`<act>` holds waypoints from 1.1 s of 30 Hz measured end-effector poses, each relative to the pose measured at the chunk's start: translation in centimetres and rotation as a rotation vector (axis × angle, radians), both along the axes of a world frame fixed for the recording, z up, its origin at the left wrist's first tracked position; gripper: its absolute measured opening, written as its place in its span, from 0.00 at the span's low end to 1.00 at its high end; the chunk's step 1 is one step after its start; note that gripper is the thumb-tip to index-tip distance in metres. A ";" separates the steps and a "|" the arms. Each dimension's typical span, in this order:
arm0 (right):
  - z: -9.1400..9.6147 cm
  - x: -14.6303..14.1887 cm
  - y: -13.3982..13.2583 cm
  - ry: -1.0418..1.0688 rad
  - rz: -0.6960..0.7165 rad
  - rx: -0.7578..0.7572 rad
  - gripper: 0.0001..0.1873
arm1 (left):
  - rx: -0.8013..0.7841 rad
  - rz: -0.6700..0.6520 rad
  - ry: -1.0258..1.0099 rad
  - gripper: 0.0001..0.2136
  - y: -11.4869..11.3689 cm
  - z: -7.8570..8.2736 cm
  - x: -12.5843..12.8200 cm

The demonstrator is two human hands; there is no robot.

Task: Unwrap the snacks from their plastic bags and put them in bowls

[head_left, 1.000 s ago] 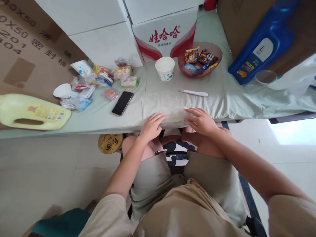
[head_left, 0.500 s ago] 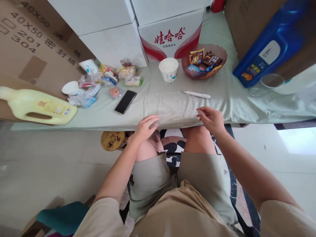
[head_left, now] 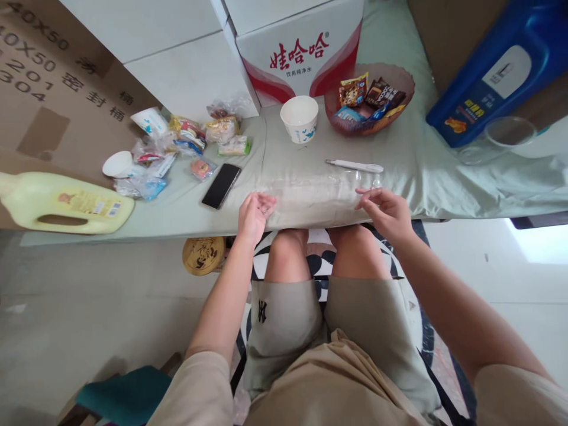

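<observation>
A clear see-through plastic piece [head_left: 317,192], bottle-like in outline, lies lengthwise along the front of the cloth-covered table [head_left: 186,222]; its exact kind is hard to make out. At its left end, my left hand [head_left: 254,218] has its fingers curled in, slightly blurred. My right hand [head_left: 385,212] pinches around the other end, thumb and forefinger close together. Just behind that end lies a white pen-like tool [head_left: 355,165]. A white paper cup [head_left: 300,119] with blue marks stands upright farther back.
Left are a black phone [head_left: 221,186], wrapped snacks [head_left: 189,133], two tipped paper cups [head_left: 119,164] and a yellow jug [head_left: 66,204]. A snack bowl [head_left: 332,115], a blue bottle [head_left: 481,89] and a clear cup [head_left: 510,139] stand right. Boxes [head_left: 306,65] line the back.
My left hand has turned and risen onto the left end of the clear plastic. My right hand has shifted slightly right. My knees have moved, and the view has shifted a little.
</observation>
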State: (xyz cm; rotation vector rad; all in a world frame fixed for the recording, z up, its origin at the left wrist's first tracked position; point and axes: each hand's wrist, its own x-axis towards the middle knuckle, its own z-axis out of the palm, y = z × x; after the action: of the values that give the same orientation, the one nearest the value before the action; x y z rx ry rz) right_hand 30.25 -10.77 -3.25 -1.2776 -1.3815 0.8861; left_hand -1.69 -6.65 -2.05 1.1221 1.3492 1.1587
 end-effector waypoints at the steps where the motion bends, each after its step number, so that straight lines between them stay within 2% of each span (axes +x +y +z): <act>1: 0.2 0.0 0.0 0.008 -0.034 0.009 0.12 | 0.019 -0.044 0.028 0.21 0.1 -0.4 0.0; 4: 0.7 -0.2 0.4 0.007 -0.085 0.028 0.13 | 0.042 -0.092 0.119 0.18 0.4 -1.5 0.3; 7: 0.8 -0.8 1.1 -0.011 -0.109 0.022 0.15 | 0.024 0.044 0.090 0.14 0.6 -2.0 0.7; 10: 0.5 -1.9 2.1 0.002 -0.157 -0.108 0.16 | -0.010 0.153 0.006 0.11 0.6 -1.8 0.9; 13: -0.1 -2.8 2.8 -0.135 -0.165 -0.213 0.16 | -0.053 0.177 -0.003 0.10 0.4 -1.4 0.8; 16: -0.7 -3.2 2.9 -0.350 -0.189 -0.171 0.16 | -0.080 0.190 0.132 0.09 0.5 -1.2 0.3; 21: -1.1 -2.9 2.6 -0.620 -0.222 -0.043 0.19 | -0.004 0.104 0.437 0.10 1.6 -0.8 -1.4; 27: -0.3 -3.2 1.8 -0.851 -0.165 -0.125 0.29 | 0.095 0.034 0.750 0.06 3.2 -0.4 -2.7; 29: -0.1 -3.2 1.3 -0.904 -0.150 -0.109 0.31 | 0.111 0.018 0.820 0.05 3.4 -0.6 -2.8; 33: -0.6 -2.5 -0.1 -0.947 -0.047 0.108 0.39 | 0.186 -0.020 0.967 0.19 3.5 -0.8 -2.5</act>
State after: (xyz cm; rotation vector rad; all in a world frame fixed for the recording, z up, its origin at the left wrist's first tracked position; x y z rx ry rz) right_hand 27.72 -10.87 -3.85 -1.7235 -2.0598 0.1209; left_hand -4.15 -3.16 -2.88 1.9615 1.9454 0.7264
